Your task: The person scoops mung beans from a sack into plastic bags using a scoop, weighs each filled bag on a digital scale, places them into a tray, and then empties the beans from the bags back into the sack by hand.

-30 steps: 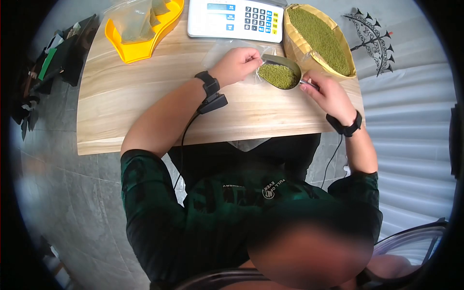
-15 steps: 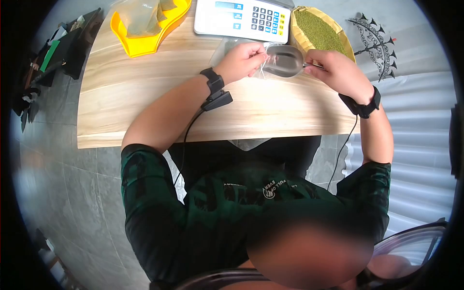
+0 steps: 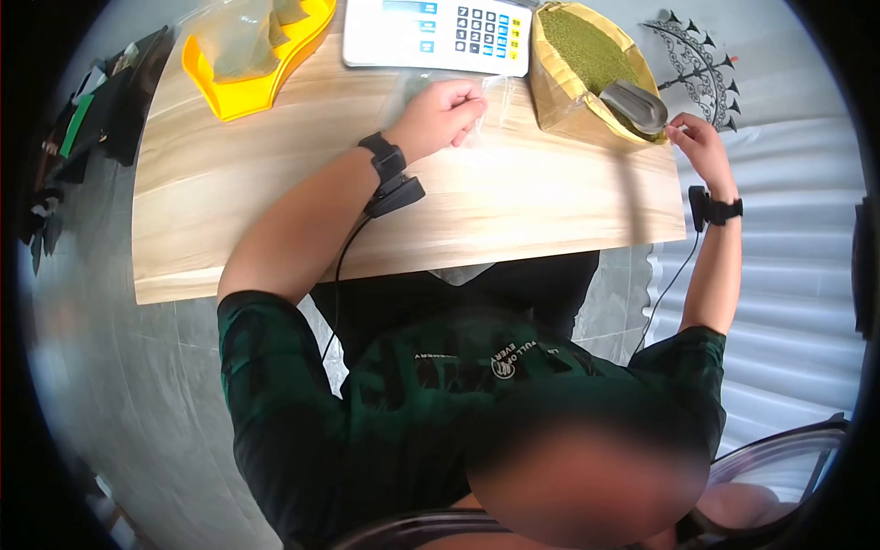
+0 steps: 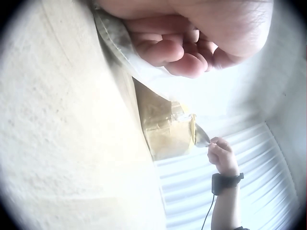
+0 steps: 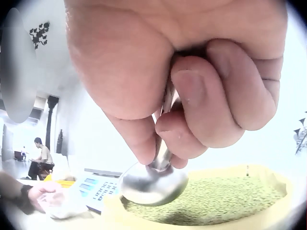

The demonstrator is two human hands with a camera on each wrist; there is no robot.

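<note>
My left hand (image 3: pixel 463 108) pinches the mouth of a clear plastic bag (image 3: pixel 495 92) lying on the wooden table (image 3: pixel 275 202), just in front of the scale; in the left wrist view its curled fingers (image 4: pixel 175 52) hold the bag film (image 4: pixel 120 45). To the right, my right hand (image 3: pixel 683 133) grips the handle of a metal scoop (image 3: pixel 634 104). The scoop's bowl (image 5: pixel 153 184) rests on the green beans (image 5: pixel 220 201) inside an open paper sack (image 3: pixel 555 87). My right hand's fingers (image 5: pixel 192 105) wrap the handle tightly.
A white scale with a keypad (image 3: pixel 435 32) stands at the table's far edge. A yellow tray (image 3: pixel 229 87) holding filled bags sits at the far left. Dark clutter (image 3: pixel 92 110) lies on the floor left of the table. White corrugated panels (image 3: pixel 779 229) are to the right.
The scoop, full of beans a second ago, tipped at the bag mouth, then swung right to the sack with my right hand. My left hand stayed on the bag.
</note>
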